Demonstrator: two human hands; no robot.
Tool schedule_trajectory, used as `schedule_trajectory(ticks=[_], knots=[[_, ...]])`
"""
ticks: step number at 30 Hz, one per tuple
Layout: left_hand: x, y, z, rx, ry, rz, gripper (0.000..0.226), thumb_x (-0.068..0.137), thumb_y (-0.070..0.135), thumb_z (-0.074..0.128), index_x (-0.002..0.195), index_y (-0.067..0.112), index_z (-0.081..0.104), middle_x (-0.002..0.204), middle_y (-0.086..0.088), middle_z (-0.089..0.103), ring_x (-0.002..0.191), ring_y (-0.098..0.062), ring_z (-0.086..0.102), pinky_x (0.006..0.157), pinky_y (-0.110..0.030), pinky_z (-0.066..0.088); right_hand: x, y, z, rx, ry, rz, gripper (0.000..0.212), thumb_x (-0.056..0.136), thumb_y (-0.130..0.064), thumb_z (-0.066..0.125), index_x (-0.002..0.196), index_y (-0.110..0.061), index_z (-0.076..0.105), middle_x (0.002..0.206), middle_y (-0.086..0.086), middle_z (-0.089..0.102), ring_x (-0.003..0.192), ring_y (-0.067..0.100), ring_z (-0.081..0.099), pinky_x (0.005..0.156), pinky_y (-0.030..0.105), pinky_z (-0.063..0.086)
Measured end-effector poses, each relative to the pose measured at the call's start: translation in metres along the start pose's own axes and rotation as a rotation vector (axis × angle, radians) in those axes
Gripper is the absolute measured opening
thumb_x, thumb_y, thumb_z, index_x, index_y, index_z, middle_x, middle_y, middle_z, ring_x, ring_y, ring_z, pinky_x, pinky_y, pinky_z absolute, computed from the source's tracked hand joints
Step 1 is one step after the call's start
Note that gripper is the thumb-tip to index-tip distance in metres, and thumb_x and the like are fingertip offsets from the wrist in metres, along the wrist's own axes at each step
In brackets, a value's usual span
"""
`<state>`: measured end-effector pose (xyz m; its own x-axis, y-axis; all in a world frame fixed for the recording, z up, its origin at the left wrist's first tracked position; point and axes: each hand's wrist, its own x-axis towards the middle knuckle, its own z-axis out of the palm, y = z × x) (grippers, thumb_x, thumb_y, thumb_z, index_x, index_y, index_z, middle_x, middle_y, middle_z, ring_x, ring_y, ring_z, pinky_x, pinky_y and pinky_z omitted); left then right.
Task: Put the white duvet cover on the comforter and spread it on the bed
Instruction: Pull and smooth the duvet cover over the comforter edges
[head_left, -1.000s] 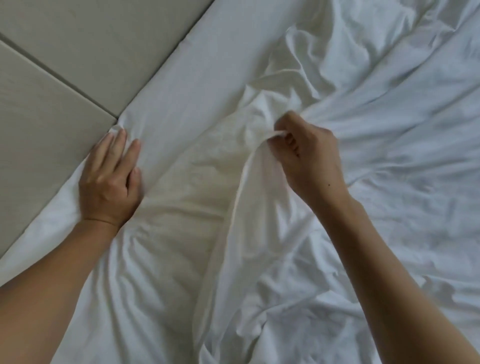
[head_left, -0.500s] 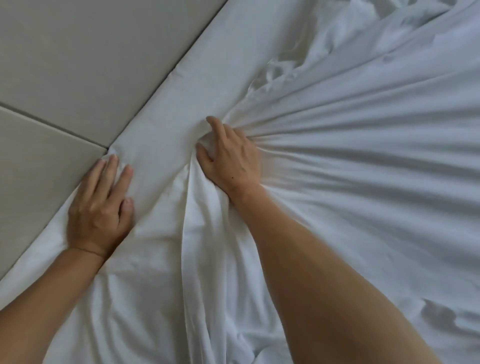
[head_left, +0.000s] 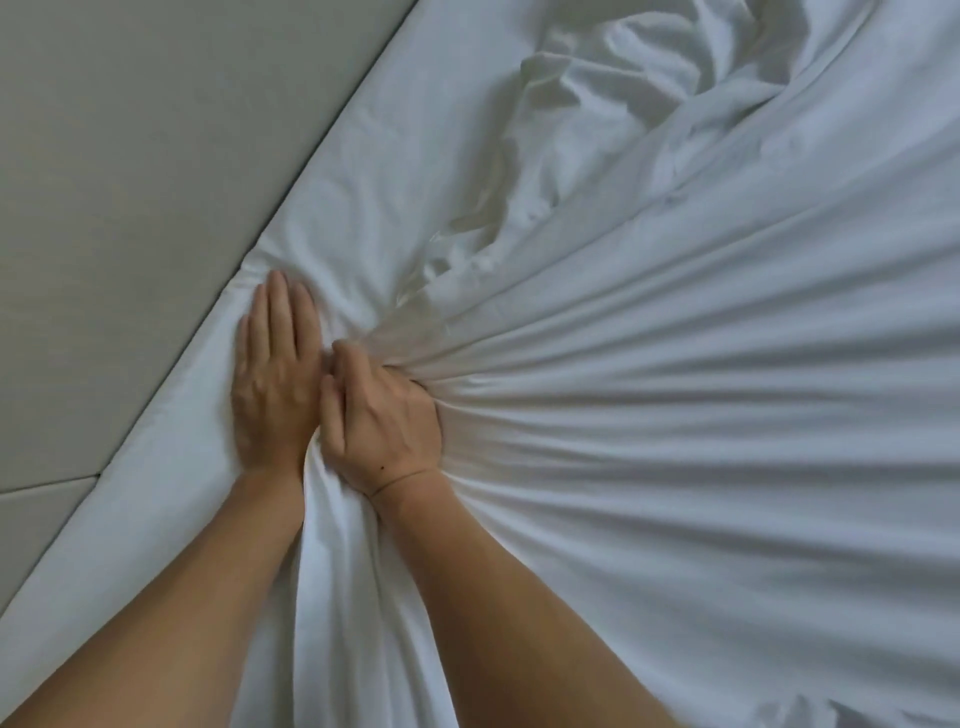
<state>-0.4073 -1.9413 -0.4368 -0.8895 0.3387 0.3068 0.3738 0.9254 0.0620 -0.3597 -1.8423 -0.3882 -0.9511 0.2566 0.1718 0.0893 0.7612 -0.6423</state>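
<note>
The white duvet cover (head_left: 675, 415) lies over the bed, pulled into taut folds that fan out to the right from my right hand (head_left: 382, 421). That hand grips a bunch of the cover, fingers curled into the fabric. My left hand (head_left: 275, 379) presses flat, fingers straight, on the white fabric near the bed's left edge, touching my right hand. A crumpled heap of white bedding (head_left: 613, 93) sits at the top; whether it is the comforter cannot be told.
The bed's edge (head_left: 322, 156) runs diagonally from lower left to upper right. Beyond it on the left is a grey-beige tiled floor (head_left: 130, 182) with a grout line at the lower left.
My right hand has dragged the gathered cover leftwards until it touches my left hand. The folds have drawn tighter. My left hand has stayed flat near the edge.
</note>
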Motion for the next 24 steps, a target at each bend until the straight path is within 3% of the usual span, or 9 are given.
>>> schedule_trajectory(ticks=[3, 6, 8, 11, 15, 16, 18, 20, 24], knots=[[0.011, 0.003, 0.011, 0.015, 0.052, 0.012, 0.041, 0.105, 0.012, 0.028, 0.143, -0.002, 0.034, 0.146, -0.025, 0.041, 0.134, -0.035, 0.043, 0.112, -0.039, 0.029, 0.000, 0.001, -0.001, 0.023, -0.034, 0.018, 0.020, 0.089, -0.030, 0.039, 0.088, -0.016, 0.052, 0.067, 0.002, 0.060, 0.054, 0.024, 0.055, 0.053, 0.033, 0.035], [0.008, -0.003, 0.014, 0.019, 0.082, 0.048, 0.052, 0.098, 0.011, 0.050, 0.146, 0.002, 0.033, 0.150, -0.021, 0.039, 0.138, -0.032, 0.037, 0.116, -0.037, 0.025, 0.000, 0.001, -0.002, 0.000, -0.087, 0.052, 0.019, 0.092, -0.033, 0.039, 0.087, -0.017, 0.049, 0.068, 0.000, 0.060, 0.055, 0.021, 0.055, 0.052, 0.030, 0.032], [0.012, -0.004, 0.015, 0.015, 0.053, 0.036, 0.052, 0.099, 0.018, 0.050, 0.146, 0.003, 0.034, 0.150, -0.020, 0.039, 0.139, -0.031, 0.036, 0.117, -0.036, 0.021, 0.008, -0.001, -0.010, 0.038, -0.092, 0.079, 0.020, 0.093, -0.032, 0.040, 0.089, -0.016, 0.052, 0.069, 0.002, 0.063, 0.056, 0.022, 0.058, 0.050, 0.031, 0.037], [0.011, 0.002, 0.012, -0.008, 0.080, 0.025, 0.045, 0.103, 0.024, 0.040, 0.142, 0.001, 0.040, 0.147, -0.022, 0.042, 0.134, -0.036, 0.043, 0.110, -0.045, 0.032, 0.041, 0.011, -0.044, 0.079, 0.097, -0.002, 0.017, 0.089, -0.020, 0.049, 0.077, -0.013, 0.058, 0.066, 0.004, 0.061, 0.055, 0.025, 0.056, 0.045, 0.037, 0.042], [0.015, 0.009, 0.005, -0.160, 0.025, -0.052, 0.054, 0.099, 0.030, 0.034, 0.140, -0.003, 0.043, 0.146, -0.027, 0.040, 0.133, -0.043, 0.040, 0.111, -0.050, 0.028, 0.138, 0.061, -0.126, -0.123, 0.447, -0.067, 0.022, 0.085, -0.020, 0.049, 0.076, -0.011, 0.067, 0.070, 0.005, 0.064, 0.071, 0.027, 0.059, 0.058, 0.037, 0.042], [0.015, 0.009, 0.005, -0.168, 0.027, -0.058, 0.054, 0.098, 0.030, 0.034, 0.140, -0.003, 0.043, 0.147, -0.026, 0.040, 0.134, -0.043, 0.039, 0.112, -0.050, 0.027, 0.159, 0.075, -0.147, -0.229, 0.420, -0.046, 0.022, 0.086, -0.021, 0.049, 0.083, -0.013, 0.069, 0.078, 0.005, 0.066, 0.079, 0.027, 0.059, 0.063, 0.034, 0.041], [0.015, 0.008, 0.005, -0.143, 0.037, -0.026, 0.052, 0.101, 0.031, 0.033, 0.139, -0.003, 0.043, 0.146, -0.027, 0.040, 0.133, -0.044, 0.041, 0.111, -0.050, 0.029, 0.189, 0.104, -0.186, -0.460, 0.091, 0.042, 0.024, 0.092, -0.023, 0.047, 0.101, -0.019, 0.069, 0.097, 0.002, 0.068, 0.098, 0.026, 0.057, 0.072, 0.029, 0.038], [0.015, 0.004, 0.009, -0.094, 0.050, 0.029, 0.049, 0.103, 0.031, 0.034, 0.139, -0.001, 0.042, 0.145, -0.028, 0.042, 0.130, -0.045, 0.044, 0.107, -0.052, 0.032, 0.198, 0.130, -0.214, -0.564, -0.199, 0.113, 0.026, 0.094, -0.022, 0.045, 0.106, -0.022, 0.068, 0.102, 0.002, 0.069, 0.099, 0.027, 0.059, 0.072, 0.029, 0.037], [0.016, -0.003, 0.015, -0.077, 0.072, 0.063, 0.051, 0.098, 0.028, 0.046, 0.141, 0.002, 0.039, 0.145, -0.028, 0.041, 0.131, -0.044, 0.044, 0.105, -0.054, 0.038, 0.174, 0.156, -0.230, -0.579, -0.219, 0.130, 0.028, 0.090, -0.014, 0.046, 0.108, -0.018, 0.068, 0.087, 0.006, 0.070, 0.080, 0.027, 0.059, 0.066, 0.030, 0.037]])
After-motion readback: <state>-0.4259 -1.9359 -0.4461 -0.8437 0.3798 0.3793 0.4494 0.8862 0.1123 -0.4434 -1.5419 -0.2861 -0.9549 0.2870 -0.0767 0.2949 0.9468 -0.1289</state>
